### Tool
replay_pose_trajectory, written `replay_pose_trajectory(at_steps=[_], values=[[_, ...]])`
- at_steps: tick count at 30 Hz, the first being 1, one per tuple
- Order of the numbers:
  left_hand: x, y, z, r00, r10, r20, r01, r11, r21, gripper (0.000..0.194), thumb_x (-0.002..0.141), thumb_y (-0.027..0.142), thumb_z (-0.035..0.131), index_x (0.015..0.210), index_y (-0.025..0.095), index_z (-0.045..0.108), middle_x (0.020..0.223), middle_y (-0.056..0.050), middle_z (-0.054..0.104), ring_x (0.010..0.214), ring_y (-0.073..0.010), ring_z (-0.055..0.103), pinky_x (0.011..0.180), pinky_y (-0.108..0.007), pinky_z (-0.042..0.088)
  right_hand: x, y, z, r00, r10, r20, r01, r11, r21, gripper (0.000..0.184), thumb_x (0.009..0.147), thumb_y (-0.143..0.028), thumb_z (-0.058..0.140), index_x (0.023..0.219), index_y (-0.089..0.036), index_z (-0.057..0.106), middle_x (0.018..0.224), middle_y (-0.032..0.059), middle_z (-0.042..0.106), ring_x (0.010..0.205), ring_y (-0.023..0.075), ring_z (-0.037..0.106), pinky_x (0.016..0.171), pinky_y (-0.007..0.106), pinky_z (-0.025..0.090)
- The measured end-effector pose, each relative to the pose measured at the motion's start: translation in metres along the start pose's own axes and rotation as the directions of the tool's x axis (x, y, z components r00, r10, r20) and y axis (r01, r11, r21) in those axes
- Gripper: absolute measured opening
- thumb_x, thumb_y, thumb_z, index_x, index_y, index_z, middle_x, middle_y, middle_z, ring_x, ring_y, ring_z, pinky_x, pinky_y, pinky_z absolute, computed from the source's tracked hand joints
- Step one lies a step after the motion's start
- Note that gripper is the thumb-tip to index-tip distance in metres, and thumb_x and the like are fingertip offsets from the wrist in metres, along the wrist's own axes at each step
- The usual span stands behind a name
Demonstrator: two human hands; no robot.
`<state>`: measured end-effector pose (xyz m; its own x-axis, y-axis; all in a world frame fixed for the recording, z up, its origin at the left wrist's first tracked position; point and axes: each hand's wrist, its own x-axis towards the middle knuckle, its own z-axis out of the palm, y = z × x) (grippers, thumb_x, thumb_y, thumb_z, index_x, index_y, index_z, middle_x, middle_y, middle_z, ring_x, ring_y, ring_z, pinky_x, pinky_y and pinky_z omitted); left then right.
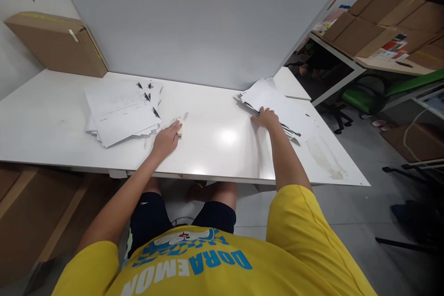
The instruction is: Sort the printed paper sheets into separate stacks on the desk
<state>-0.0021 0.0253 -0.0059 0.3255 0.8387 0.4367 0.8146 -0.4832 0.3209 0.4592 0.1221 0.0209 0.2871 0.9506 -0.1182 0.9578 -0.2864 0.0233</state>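
In the head view, the left hand [166, 140] lies low on the white tabletop [215, 115], fingers close together and slightly bent over a small off-white block [181, 130]. The block shows just past the fingertips; whether it is gripped or only pressed down, I cannot tell. Beyond that hand and to its left sits a loose, uneven stack of printed sheets [121, 115], with black marks along its right side.

The right hand [268, 119] is partly curled at the near-left edge of a second paper stack [277, 97], which spreads beyond and to the right of it. The fingers touch this edge, but I cannot tell whether they pinch any sheets. Bare tabletop separates the hands.

The step in hand seems to be handling the right-hand stack while the left hand minds the block. Lifting sheets would call for the right thumb and fingers to close firmly around the fanned edge.
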Motion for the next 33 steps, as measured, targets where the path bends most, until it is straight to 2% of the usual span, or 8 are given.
replay_pose_trajectory(at_steps=[4,9,11,13,17,25,28,33], values=[[-0.004,0.001,-0.005,0.993,0.085,-0.083,-0.081,0.995,0.052,0.048,0.091,0.011,0.039,0.133,0.018,0.06,0.148,-0.008,0.053,0.119,-0.0253,0.064,0.102,-0.044,0.049,-0.028,-0.018,0.017,0.982,0.082,-0.169,-0.017,0.936,0.352,0.086,0.088,-0.055,0.047,0.154,-0.005,0.023,0.164,0.0273,0.011,0.151,0.0426,0.012,0.118,0.06,0.017],[-0.015,-0.017,-0.031,0.962,-0.058,-0.265,0.099,0.984,0.145,0.045,0.092,0.021,0.046,0.135,0.023,0.059,0.151,-0.007,0.05,0.151,-0.0333,0.026,0.121,-0.064,0.016,-0.103,-0.079,0.043,0.917,0.126,-0.379,0.27,0.502,0.822,0.08,0.087,-0.055,0.048,0.155,-0.021,0.023,0.165,0.0127,0.022,0.153,0.027,0.018,0.123,0.051,0.017],[-0.021,-0.037,-0.046,0.965,-0.154,-0.212,0.197,0.96,0.2,0.059,0.089,0.034,0.054,0.146,0.021,0.047,0.16,-0.01,0.036,0.153,-0.0379,0.012,0.121,-0.067,0.008,-0.139,-0.102,0.055,0.91,0.064,-0.409,0.365,0.343,0.866,0.081,0.085,-0.053,0.052,0.155,-0.028,0.021,0.165,0.0081,0.024,0.153,0.0244,0.021,0.123,0.05,0.019],[-0.028,-0.06,-0.062,0.967,-0.225,-0.116,0.247,0.937,0.246,0.078,0.085,0.043,0.06,0.153,0.014,0.035,0.163,-0.016,0.025,0.152,-0.041,0.013,0.121,-0.065,0.011,-0.168,-0.115,0.064,0.913,0.004,-0.407,0.397,0.217,0.892,0.08,0.085,-0.051,0.054,0.155,-0.033,0.019,0.164,0.0062,0.026,0.153,0.0242,0.023,0.121,0.051,0.024],[-0.049,-0.104,-0.089,0.963,-0.27,-0.004,0.259,0.919,0.298,0.064,0.092,0.038,0.047,0.149,0.008,0.041,0.157,-0.02,0.037,0.148,-0.039,0.029,0.119,-0.059,0.025,-0.198,-0.117,0.08,0.939,0.005,-0.344,0.343,0.068,0.937,0.082,0.084,-0.052,0.056,0.155,-0.033,0.019,0.158,0.0105,0.038,0.147,0.0272,0.035,0.116,0.054,0.033],[-0.072,-0.147,-0.123,0.983,-0.184,0.02,0.178,0.972,0.154,0.044,0.092,0.037,0.047,0.127,0.017,0.065,0.142,-0.011,0.059,0.136,-0.0301,0.049,0.117,-0.047,0.036,-0.212,-0.11,0.1,0.928,0.061,-0.367,0.361,0.091,0.928,0.079,0.086,-0.046,0.054,0.155,-0.03,0.019,0.126,0.0096,0.065,0.124,0.0241,0.059,0.111,0.05,0.042],[-0.074,-0.143,-0.128,0.973,-0.23,-0.037,0.231,0.973,0.02,0.041,0.094,0.035,0.044,0.122,0.017,0.067,0.131,-0.011,0.066,0.128,-0.0274,0.057,0.112,-0.044,0.043,-0.216,-0.11,0.102,0.927,0.041,-0.373,0.361,0.173,0.916,0.075,0.087,-0.039,0.051,0.155,-0.031,0.02,0.118,0.0075,0.068,0.114,0.0239,0.064,0.107,0.05,0.047],[-0.077,-0.124,-0.122,0.893,-0.398,-0.21,0.406,0.914,-0.005,0.044,0.1,0.037,0.034,0.109,0.013,0.069,0.101,-0.012,0.073,0.1,-0.0266,0.068,0.092,-0.041,0.054,-0.222,-0.109,0.096,0.926,0.007,-0.378,0.361,0.279,0.89,0.071,0.087,-0.03,0.049,0.154,-0.032,0.024,0.113,0.0055,0.071,0.106,0.0235,0.066,0.102,0.051,0.049]])
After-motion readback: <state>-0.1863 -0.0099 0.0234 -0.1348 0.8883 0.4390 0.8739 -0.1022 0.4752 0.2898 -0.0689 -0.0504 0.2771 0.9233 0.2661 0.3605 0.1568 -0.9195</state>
